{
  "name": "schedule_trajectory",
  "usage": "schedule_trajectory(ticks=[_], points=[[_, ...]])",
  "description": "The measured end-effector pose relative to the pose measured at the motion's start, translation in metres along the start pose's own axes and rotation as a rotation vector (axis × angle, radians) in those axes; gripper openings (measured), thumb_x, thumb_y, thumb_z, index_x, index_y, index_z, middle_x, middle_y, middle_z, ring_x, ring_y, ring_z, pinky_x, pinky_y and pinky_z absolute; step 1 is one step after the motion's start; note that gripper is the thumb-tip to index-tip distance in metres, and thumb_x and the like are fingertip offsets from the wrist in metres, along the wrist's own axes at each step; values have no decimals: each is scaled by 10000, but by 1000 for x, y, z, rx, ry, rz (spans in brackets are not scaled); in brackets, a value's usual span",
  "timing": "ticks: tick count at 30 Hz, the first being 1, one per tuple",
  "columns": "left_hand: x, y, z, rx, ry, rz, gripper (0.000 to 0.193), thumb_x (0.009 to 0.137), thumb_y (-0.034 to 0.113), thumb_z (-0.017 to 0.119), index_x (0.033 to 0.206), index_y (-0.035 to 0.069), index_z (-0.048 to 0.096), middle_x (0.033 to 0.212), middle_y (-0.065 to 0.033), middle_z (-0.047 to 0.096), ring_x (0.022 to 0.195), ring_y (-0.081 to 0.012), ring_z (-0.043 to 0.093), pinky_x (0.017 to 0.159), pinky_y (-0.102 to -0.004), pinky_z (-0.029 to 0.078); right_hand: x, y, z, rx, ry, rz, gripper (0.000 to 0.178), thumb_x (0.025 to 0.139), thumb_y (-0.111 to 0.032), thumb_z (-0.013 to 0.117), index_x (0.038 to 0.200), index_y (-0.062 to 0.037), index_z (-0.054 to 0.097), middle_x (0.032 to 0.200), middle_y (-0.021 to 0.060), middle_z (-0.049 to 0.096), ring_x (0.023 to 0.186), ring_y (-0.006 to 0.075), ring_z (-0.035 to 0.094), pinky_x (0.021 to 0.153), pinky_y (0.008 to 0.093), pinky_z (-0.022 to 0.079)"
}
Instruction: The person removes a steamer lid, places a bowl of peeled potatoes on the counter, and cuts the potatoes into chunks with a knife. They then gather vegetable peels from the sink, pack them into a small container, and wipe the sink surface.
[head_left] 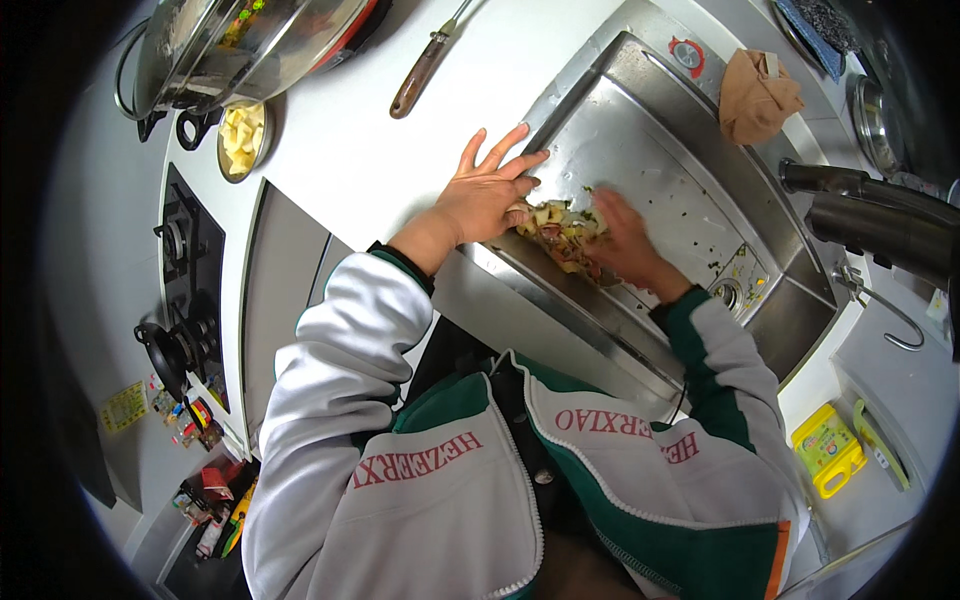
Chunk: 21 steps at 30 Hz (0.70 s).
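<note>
Food scraps (562, 238), pale chunks mixed with peel-like bits, lie heaped against the near left wall of the steel sink (665, 150). My left hand (482, 198) rests at the sink's left rim, fingers spread, its thumb side beside the heap. Inside the basin, my right hand (628, 240) is at the heap's right side. Its fingers look stretched out close together, though motion blurs them. Part of the heap is hidden behind that hand. Small green and yellow bits lie around the drain (728, 292).
A dark faucet (880, 210) reaches in from the right, near a brown cloth (760, 97) on the sink rim. On the white counter lie a wooden-handled tool (418, 75), a bowl of pale chunks (242, 140) and a large glass-lidded pan (240, 50). A stove (188, 280) stands left.
</note>
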<state>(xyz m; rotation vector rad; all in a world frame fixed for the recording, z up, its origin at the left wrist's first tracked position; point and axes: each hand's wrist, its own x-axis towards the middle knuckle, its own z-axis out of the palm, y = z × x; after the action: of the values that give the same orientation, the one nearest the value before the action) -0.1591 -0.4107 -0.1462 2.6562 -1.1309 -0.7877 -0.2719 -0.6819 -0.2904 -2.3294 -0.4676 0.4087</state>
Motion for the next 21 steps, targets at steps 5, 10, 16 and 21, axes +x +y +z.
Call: schedule_trajectory(ticks=[5,10,16,21], points=[[-1,0,-1,15,7,-2,417,834,315,679,1235,213,627,1539,77,271,1485,-205,-43,1173,-529,-45,-54,4,-18,-69,-334,376,1222,587,-242,880,1531,-188,106,1544,205,118,1264,482,326,1025,530,377],[-2,2,-4,-6,-18,-16,433,843,310,675,1262,214,617,1543,79,261,1483,-197,-60,1180,-527,-53,-36,-14,26,-51,-179,328,1242,577,-96,864,1535,-201,80,1551,230,70,1228,525,353,998,528,415],[-2,4,-7,3,-26,-23,437,844,323,685,1258,202,621,1544,76,259,1482,-196,-67,1182,-531,-46,22,-29,44,-148,-96,135,1028,712,-25,730,1527,-244,144,1569,219,19,1201,528,413,979,508,441],[-3,3,-5,17,2,-15,427,841,320,685,1246,199,629,1542,75,265,1482,-198,-63,1184,-538,-30,55,-44,52,-204,-107,-33,694,844,-59,588,1466,-232,335,1524,232,163,1218,457,438,984,459,435]])
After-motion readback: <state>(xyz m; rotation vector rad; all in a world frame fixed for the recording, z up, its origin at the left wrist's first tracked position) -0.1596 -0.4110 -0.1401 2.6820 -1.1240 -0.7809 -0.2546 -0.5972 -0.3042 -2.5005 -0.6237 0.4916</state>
